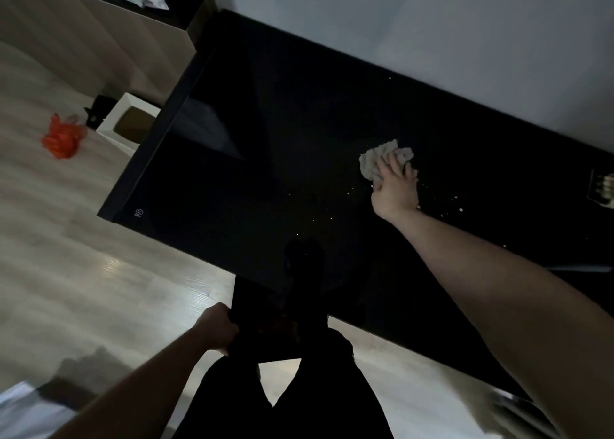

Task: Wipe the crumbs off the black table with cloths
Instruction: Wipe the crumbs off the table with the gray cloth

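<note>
The glossy black table (252, 159) fills the middle of the view. My right hand (393, 189) presses flat on a crumpled whitish cloth (372, 161) on the table's right part, fingers spread over it. Small white crumbs (460, 210) lie scattered to the right of that hand, and finer specks (332, 217) to its left and below it. My left hand (216, 329) grips the left edge of a dark flat panel (265, 322) held just under the table's near edge. What kind of object that panel is cannot be made out.
A pale wall runs behind the table. On the wood floor to the left lie an orange plastic bag (61, 138), a white open box (128, 126) and a small black object (99, 109). A small framed item (603, 187) sits at the table's far right. My dark-trousered legs (282, 392) stand below.
</note>
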### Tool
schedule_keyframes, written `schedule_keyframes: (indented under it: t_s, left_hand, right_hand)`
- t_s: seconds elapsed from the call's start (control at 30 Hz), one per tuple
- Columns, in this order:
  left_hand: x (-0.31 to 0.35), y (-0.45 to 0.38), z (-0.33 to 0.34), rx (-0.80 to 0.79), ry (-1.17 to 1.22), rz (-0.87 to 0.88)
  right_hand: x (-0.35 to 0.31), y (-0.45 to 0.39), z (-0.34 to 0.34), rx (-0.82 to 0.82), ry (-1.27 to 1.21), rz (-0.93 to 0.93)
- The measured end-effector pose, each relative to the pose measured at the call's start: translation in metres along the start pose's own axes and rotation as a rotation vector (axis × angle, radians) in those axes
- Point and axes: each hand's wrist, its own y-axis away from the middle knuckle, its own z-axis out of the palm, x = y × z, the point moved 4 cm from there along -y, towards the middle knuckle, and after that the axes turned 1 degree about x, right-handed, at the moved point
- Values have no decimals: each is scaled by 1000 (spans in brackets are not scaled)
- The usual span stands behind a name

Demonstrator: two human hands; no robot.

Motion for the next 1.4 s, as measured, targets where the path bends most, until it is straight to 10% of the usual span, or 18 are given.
schedule_keyframes:
  t_s: [0.17, 0.47, 0.83, 1.03, 1.4]
  left_hand:
    - [-1, 0, 0, -1, 8, -10]
    - [0, 2, -4, -4, -74, 6]
    - [-8, -6, -5, 7, -138, 18]
    - [-14, -13, -8, 47, -111, 12]
    - [-23, -12, -12, 20, -89, 20]
  right_hand:
    - [-52, 78, 45, 87, -30, -275]
    - [-114, 262, 97, -280, -519, -515]
    - [-62, 54, -8, 214, -518, -202]
    - [-47, -54, -17, 163, -195, -51]
    - [-129, 127, 87, -5, -216, -485]
